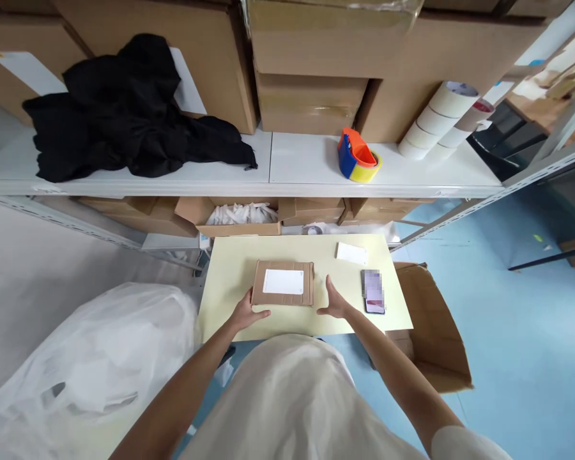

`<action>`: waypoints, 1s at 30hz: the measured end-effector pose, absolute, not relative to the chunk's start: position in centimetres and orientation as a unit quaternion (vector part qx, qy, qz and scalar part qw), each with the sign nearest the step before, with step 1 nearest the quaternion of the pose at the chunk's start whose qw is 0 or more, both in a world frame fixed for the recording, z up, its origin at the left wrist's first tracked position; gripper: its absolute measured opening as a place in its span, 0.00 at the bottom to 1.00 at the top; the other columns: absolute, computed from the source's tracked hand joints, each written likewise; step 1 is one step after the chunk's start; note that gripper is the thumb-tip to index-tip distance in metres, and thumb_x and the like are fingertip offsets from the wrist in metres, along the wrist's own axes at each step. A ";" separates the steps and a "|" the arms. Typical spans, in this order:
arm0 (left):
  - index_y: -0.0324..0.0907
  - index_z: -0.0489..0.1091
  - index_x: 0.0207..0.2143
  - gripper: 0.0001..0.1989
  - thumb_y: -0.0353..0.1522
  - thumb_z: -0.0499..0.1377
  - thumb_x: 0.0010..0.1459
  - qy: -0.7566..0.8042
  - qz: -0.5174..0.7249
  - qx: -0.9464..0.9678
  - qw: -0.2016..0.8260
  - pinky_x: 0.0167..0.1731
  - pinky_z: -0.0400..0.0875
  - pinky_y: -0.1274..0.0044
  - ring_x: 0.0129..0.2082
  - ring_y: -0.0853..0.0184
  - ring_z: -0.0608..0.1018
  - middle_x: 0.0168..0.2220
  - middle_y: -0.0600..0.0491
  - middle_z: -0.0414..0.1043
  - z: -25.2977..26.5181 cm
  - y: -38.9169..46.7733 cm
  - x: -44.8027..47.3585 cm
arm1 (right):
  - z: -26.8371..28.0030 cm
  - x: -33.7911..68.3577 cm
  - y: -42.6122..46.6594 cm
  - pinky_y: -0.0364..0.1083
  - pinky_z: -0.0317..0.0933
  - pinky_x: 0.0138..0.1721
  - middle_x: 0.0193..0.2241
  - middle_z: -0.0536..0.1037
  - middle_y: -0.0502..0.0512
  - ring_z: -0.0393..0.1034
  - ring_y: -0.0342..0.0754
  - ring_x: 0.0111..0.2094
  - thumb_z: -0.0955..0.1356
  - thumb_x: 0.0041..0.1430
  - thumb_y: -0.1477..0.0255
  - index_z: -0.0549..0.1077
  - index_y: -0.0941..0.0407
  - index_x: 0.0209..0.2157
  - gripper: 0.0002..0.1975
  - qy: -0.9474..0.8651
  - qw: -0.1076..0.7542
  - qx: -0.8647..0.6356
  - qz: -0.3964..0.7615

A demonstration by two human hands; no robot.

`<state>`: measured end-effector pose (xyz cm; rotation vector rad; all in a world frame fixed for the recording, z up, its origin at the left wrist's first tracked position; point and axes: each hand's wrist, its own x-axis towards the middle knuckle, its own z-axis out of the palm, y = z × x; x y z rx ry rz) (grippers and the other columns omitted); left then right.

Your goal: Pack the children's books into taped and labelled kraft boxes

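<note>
A small brown cardboard box point(259, 281) with a white label point(283, 282) on top lies on the pale yellow table point(234, 249). My left hand point(245, 314) is at the box's near left corner, thumb stretched along its front side and fingers by its left side; whether it presses on the box I cannot tell. To the right of the box, and apart from it, my right hand point(334, 303) has thumb and fingers spread with nothing between them. A phone point(374, 292) lies right of that hand, and a white stack of paper slips point(352, 253) lies behind it.
Above the table's far edge runs a white shelf point(297, 160) bearing black cloth point(138, 115), a tape dispenser point(358, 156), tape rolls point(436, 121) and large cartons point(311, 102). An open carton point(436, 326) stands on the floor at right. A white plastic bag point(124, 345) bulges at left.
</note>
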<state>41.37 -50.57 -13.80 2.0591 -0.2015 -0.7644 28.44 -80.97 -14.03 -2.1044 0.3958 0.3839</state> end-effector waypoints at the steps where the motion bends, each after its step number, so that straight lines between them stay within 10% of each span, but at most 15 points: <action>1: 0.40 0.59 0.55 0.44 0.37 0.70 0.34 -0.086 -0.319 0.825 0.459 0.50 0.67 0.70 0.51 0.58 0.73 0.53 0.44 0.70 -14.1 -50.6 41.4 | -15.0 28.4 -80.2 0.57 0.40 0.64 0.66 0.34 0.71 0.34 0.60 0.67 0.76 0.34 0.71 0.26 0.58 0.65 0.68 0.164 0.484 -0.840 0.180; 8: 0.39 0.65 0.44 0.31 0.35 0.68 0.35 -0.079 -0.313 0.812 0.486 0.42 0.71 0.69 0.42 0.60 0.77 0.43 0.45 0.74 -13.8 -51.3 41.3 | -15.2 30.2 -77.7 0.57 0.53 0.58 0.60 0.61 0.63 0.55 0.58 0.60 0.74 0.37 0.77 0.46 0.53 0.65 0.54 0.136 0.582 -0.795 0.104; 14: 0.40 0.70 0.31 0.17 0.45 0.59 0.47 -0.138 -0.249 0.833 0.474 0.31 0.70 0.74 0.30 0.65 0.75 0.32 0.51 0.71 -10.5 -51.5 41.8 | -11.1 29.1 -79.7 0.53 0.62 0.49 0.47 0.75 0.58 0.69 0.54 0.48 0.63 0.58 0.56 0.67 0.54 0.53 0.25 0.155 0.599 -0.775 0.128; 21: 0.42 0.67 0.18 0.24 0.47 0.47 0.57 -0.152 -0.238 0.898 0.337 0.31 0.66 0.75 0.27 0.63 0.74 0.20 0.52 0.66 -9.5 -54.7 42.6 | -8.6 31.6 -79.1 0.51 0.60 0.46 0.42 0.77 0.66 0.70 0.58 0.46 0.49 0.62 0.48 0.73 0.58 0.43 0.34 0.314 0.398 -0.841 0.190; 25: 0.39 0.72 0.35 0.19 0.44 0.49 0.57 -0.140 -0.236 0.906 0.323 0.38 0.67 0.73 0.35 0.62 0.76 0.32 0.48 0.72 -10.2 -55.5 42.7 | -9.4 31.8 -79.4 0.50 0.60 0.46 0.43 0.77 0.65 0.70 0.57 0.47 0.50 0.61 0.47 0.73 0.59 0.45 0.35 0.312 0.417 -0.829 0.203; 30: 0.35 0.55 0.59 0.30 0.39 0.54 0.56 -0.138 -0.147 0.923 0.327 0.55 0.60 0.67 0.56 0.55 0.66 0.55 0.37 0.60 -8.8 -56.2 42.7 | -10.5 30.8 -82.9 0.54 0.61 0.49 0.47 0.75 0.67 0.70 0.59 0.49 0.49 0.63 0.50 0.72 0.61 0.49 0.35 0.306 0.424 -0.836 0.167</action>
